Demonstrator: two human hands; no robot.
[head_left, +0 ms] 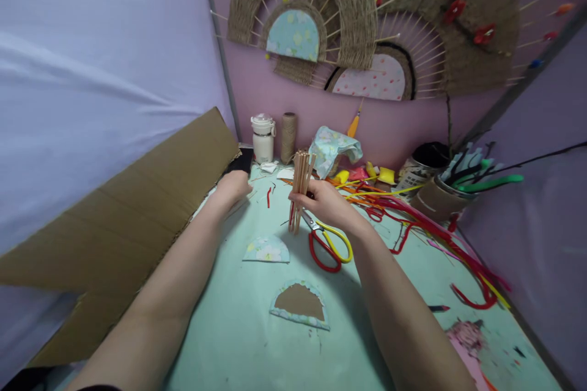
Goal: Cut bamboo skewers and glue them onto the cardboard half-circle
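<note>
My right hand (328,200) grips an upright bundle of thin wooden sticks (301,177) above the table. Farther left, my left hand (235,186) is low over the tabletop with its fingers curled together; a few thin sticks (238,204) lie beneath it, and what its fingertips pinch is hidden. Scissors (330,247) with one red and one yellow handle lie below my right hand. Nearer to me are a flowered fabric half-circle (266,250) and a second half-circle (299,301), its brown cardboard back facing up inside a folded fabric edge.
A large cardboard sheet (137,195) leans along the left side. At the back stand a white bottle (263,139), a twine spool (288,137) and crumpled flowered cloth (332,148). Red and yellow pipe cleaners (426,220) spread rightward beside a can (438,198). Twine-wrapped arches (358,30) hang behind.
</note>
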